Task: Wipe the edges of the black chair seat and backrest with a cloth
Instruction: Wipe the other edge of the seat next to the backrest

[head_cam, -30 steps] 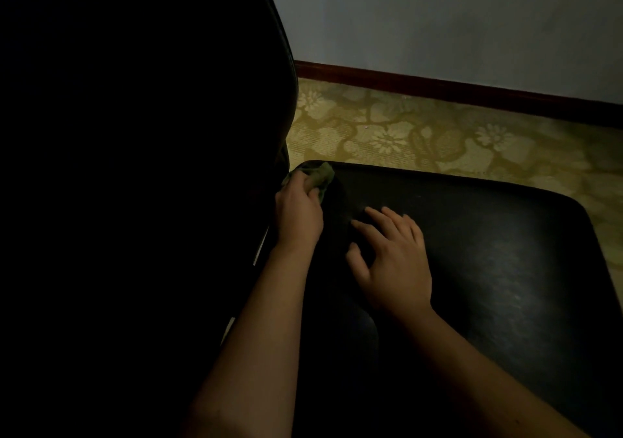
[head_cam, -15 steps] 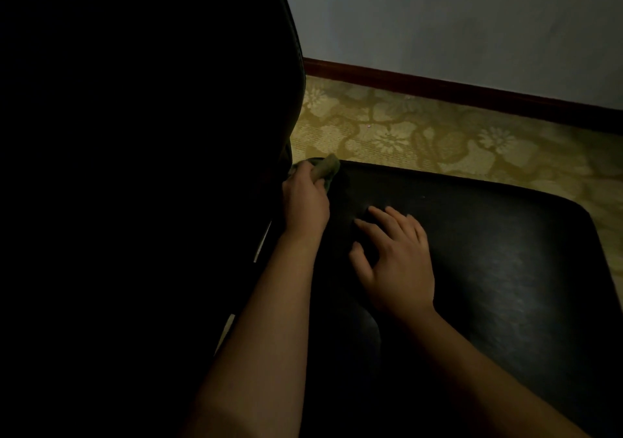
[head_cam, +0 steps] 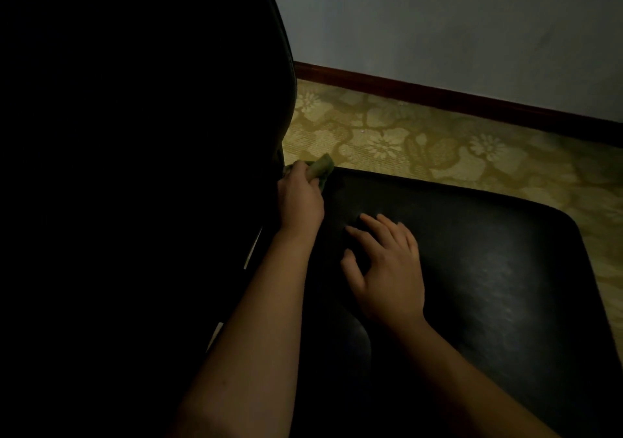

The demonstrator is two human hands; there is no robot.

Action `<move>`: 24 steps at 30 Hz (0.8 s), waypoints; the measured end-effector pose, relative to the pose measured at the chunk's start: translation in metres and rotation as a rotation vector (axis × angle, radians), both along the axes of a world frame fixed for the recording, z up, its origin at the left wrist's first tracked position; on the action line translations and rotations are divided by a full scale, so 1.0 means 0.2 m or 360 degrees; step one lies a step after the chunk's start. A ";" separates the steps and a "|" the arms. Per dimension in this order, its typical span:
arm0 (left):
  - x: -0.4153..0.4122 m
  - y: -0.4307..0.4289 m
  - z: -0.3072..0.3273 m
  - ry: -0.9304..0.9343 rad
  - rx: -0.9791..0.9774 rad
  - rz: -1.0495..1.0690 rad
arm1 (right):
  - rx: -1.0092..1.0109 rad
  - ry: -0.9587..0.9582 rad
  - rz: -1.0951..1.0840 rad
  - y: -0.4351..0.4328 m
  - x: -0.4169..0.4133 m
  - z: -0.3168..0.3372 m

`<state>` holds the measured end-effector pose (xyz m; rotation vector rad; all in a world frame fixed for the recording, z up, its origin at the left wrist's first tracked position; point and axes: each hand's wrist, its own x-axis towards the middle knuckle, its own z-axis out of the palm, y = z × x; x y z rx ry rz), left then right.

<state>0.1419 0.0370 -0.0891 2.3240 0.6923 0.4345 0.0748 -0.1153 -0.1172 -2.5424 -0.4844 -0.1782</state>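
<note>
I see my left hand (head_cam: 298,198) in the middle of the frame, a little above center. Its fingers are curled round the cloth (head_cam: 322,166) and hold it tight. The cloth is small, green and bunched up, and a bit of it sticks out past the fingers. It sits at the far corner of the seat (head_cam: 488,269), right where the seat meets the backrest (head_cam: 135,134).

My right hand (head_cam: 387,269) lies flat on the seat, just right of my left arm. Its fingers are straight and spread apart, and it holds nothing. The two hands are near each other but do not touch.

The seat is black and smooth, with a soft shine on its right part. Its corners are round. It fills the lower right of the frame. The backrest is black too and very dark, so I cannot make out its surface. It fills the whole left side, and its edge curves down from the top middle to the cloth.

Past the seat, in the upper right, is a yellow floor (head_cam: 438,140) with a flower pattern. Behind it run a dark red baseboard (head_cam: 438,95) and a pale wall (head_cam: 438,26).
</note>
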 end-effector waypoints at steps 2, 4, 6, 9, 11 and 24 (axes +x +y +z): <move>0.05 0.01 0.01 0.0049 -0.0013 -0.0015 | 0.0010 0.0007 -0.0002 0.00 0.00 0.00; 0.08 0.00 0.01 0.0064 -0.0004 -0.0020 | 0.0007 0.0015 -0.0001 0.00 0.01 0.00; 0.04 -0.02 0.01 0.0049 0.0047 -0.0006 | 0.0006 0.0014 0.0003 0.00 0.00 0.00; -0.05 -0.06 -0.03 -0.0032 0.0165 0.0033 | 0.0028 0.0016 0.0006 0.00 0.00 0.00; -0.03 -0.04 -0.04 -0.0032 0.0169 0.0021 | 0.0034 0.0022 0.0001 0.00 0.01 -0.01; 0.11 0.00 0.05 0.0211 0.0060 -0.0024 | 0.0039 0.0056 0.0010 -0.01 0.00 0.02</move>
